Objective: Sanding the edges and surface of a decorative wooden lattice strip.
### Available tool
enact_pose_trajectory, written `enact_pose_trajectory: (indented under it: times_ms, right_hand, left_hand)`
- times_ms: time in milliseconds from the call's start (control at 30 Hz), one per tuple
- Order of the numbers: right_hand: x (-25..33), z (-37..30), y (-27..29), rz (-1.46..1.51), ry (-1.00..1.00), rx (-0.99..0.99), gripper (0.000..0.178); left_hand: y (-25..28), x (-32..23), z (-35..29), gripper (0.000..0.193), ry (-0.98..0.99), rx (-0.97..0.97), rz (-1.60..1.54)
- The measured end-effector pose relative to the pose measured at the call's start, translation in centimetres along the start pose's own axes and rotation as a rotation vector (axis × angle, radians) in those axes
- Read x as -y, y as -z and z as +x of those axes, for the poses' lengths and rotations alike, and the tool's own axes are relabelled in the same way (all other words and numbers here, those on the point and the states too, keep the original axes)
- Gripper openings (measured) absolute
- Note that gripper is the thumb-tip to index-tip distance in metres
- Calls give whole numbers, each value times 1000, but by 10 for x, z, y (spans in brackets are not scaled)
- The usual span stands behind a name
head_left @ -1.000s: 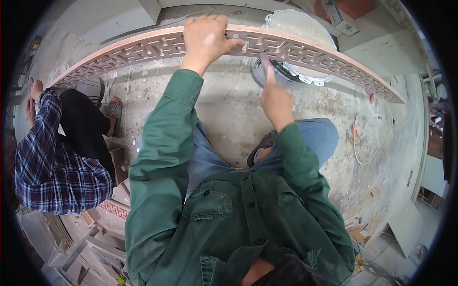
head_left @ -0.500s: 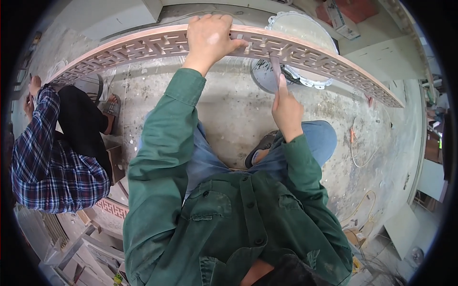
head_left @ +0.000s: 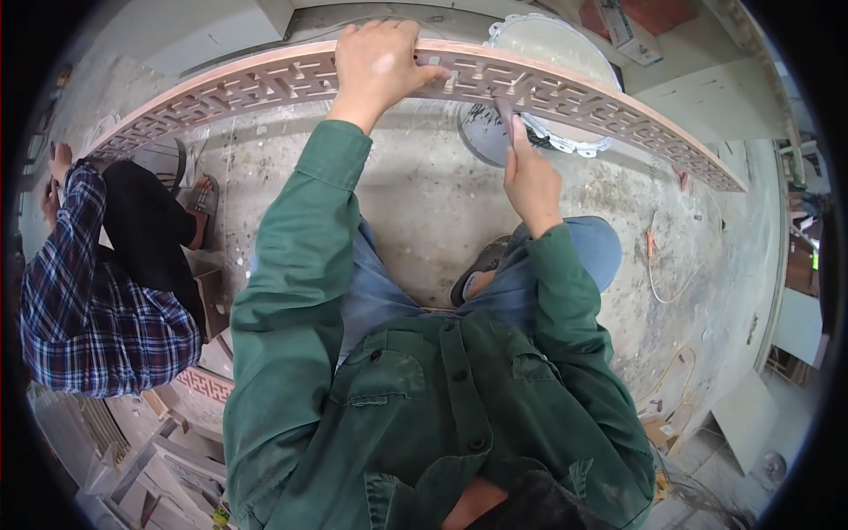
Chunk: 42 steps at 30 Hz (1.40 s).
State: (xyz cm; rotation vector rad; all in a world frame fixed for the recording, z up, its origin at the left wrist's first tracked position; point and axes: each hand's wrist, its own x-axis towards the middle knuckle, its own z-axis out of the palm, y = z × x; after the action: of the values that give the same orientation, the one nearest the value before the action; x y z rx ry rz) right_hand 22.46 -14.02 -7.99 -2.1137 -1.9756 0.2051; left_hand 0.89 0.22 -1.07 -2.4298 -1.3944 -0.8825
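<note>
Lattice panel (head_left: 481, 78) spans crosswise ahead of you, overlapping the round tub (head_left: 552, 42) in view. Your left hand (head_left: 375, 69) has fingers hooked over its top edge; your right hand (head_left: 533, 184) has fingers wrapped round a narrow flat tool (head_left: 504, 115). Panel looks stiff, probably light for its length; thin bars could snap, so grip the solid edge. Can't tell: tool tip contact, what supports the panel, its left end by the plaid-shirted co-worker (head_left: 106, 331).
</note>
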Motion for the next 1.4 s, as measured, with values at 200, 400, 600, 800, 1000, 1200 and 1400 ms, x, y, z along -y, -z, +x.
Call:
enact_pose_trajectory:
  times_ms: [200,400,600,800,1000,1200,1400]
  right_hand:
    - [46,25,-16,30,-47,-40,63]
    - [39,5,-10,16,9,-8,61]
    - [24,1,-7,29,-121,-41,57]
    - [46,6,-28,29,-20,-61,59]
    - [28,-4,-6,57,-31,-26,57]
    - [34,18,-33,-28,-21,-169,64]
    - [-13,-25,-39,109,54,-220,67]
  left_hand:
    - [-4,-2,-1,49,6,13,0]
    - [-2,4,-4,48,-20,-44,11]
    - [-1,-7,2,48,11,13,5]
    - [-4,2,-6,48,-41,-73,-1]
    - [-3,3,-1,46,-11,-51,-10]
    - [-8,-12,13,52,-90,-28,-59]
    - [1,0,-7,47,2,73,29]
